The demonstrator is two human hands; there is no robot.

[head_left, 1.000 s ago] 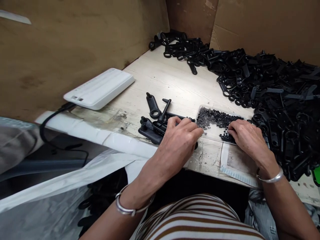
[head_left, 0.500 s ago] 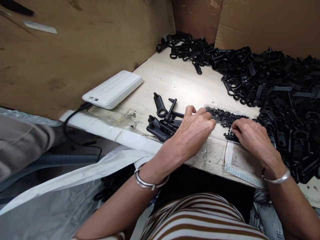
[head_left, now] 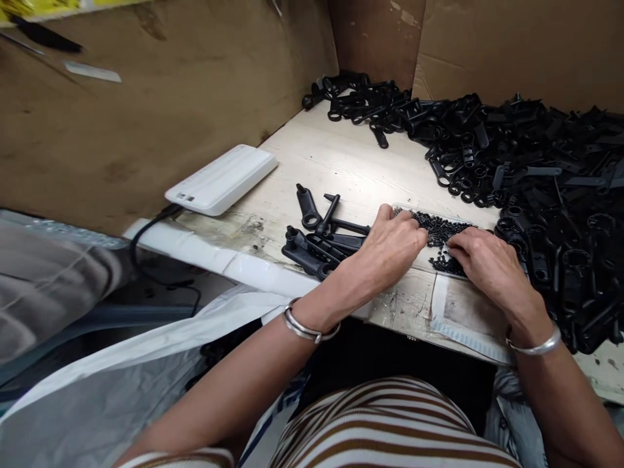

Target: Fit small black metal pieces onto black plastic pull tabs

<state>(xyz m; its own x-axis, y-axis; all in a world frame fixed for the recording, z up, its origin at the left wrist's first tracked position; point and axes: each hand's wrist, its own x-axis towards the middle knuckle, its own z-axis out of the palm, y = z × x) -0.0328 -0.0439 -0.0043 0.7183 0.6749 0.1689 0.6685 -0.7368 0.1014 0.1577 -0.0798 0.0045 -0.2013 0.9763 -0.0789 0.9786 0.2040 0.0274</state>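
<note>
Small black pieces lie in a shallow clear tray close to the table's front edge. Over the tray's left end is my left hand, its fingers curled closed; whatever they hold is hidden. My right hand reaches over the right part of the tray with thumb and forefinger pinched together at the pieces. What sits in that pinch is too small to make out. Left of my left hand, several black plastic handle-like parts lie loosely together, one of them partly behind the hand.
A big heap of black plastic parts covers the back and right of the table. At the left lies a white power bank with a black cable. Cardboard walls enclose the table; a whitish plastic bag hangs in front.
My left hand has shifted slightly right, farther over the tray. My right hand stays pinched at the small pieces and has moved a little. The camera view has shifted slightly.
</note>
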